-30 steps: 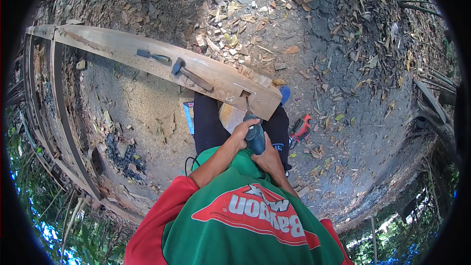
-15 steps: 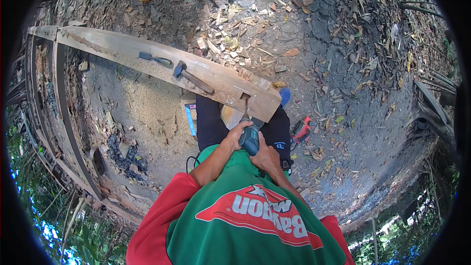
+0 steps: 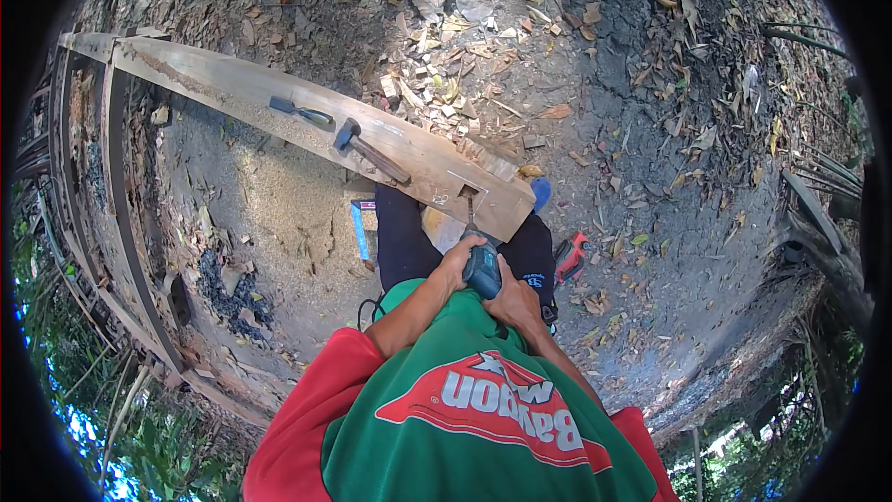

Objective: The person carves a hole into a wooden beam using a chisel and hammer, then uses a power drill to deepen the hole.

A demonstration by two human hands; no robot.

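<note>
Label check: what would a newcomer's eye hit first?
First, the red-sleeved green sweatshirt, filling lower centre. Near picture centre, a dark teal power drill, held by left grip and right grip, points at a dark hole in the pale wooden beam running to upper left. On that beam lie a wooden-handled metal hammer and a flat-bladed chisel.

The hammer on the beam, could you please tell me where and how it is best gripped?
Probably by the wooden handle, near its free end, from the near side with the left hand, once off the drill: the slim handle lies slantwise on the beam, that end nearer the hand and the dark head farther away.
</note>
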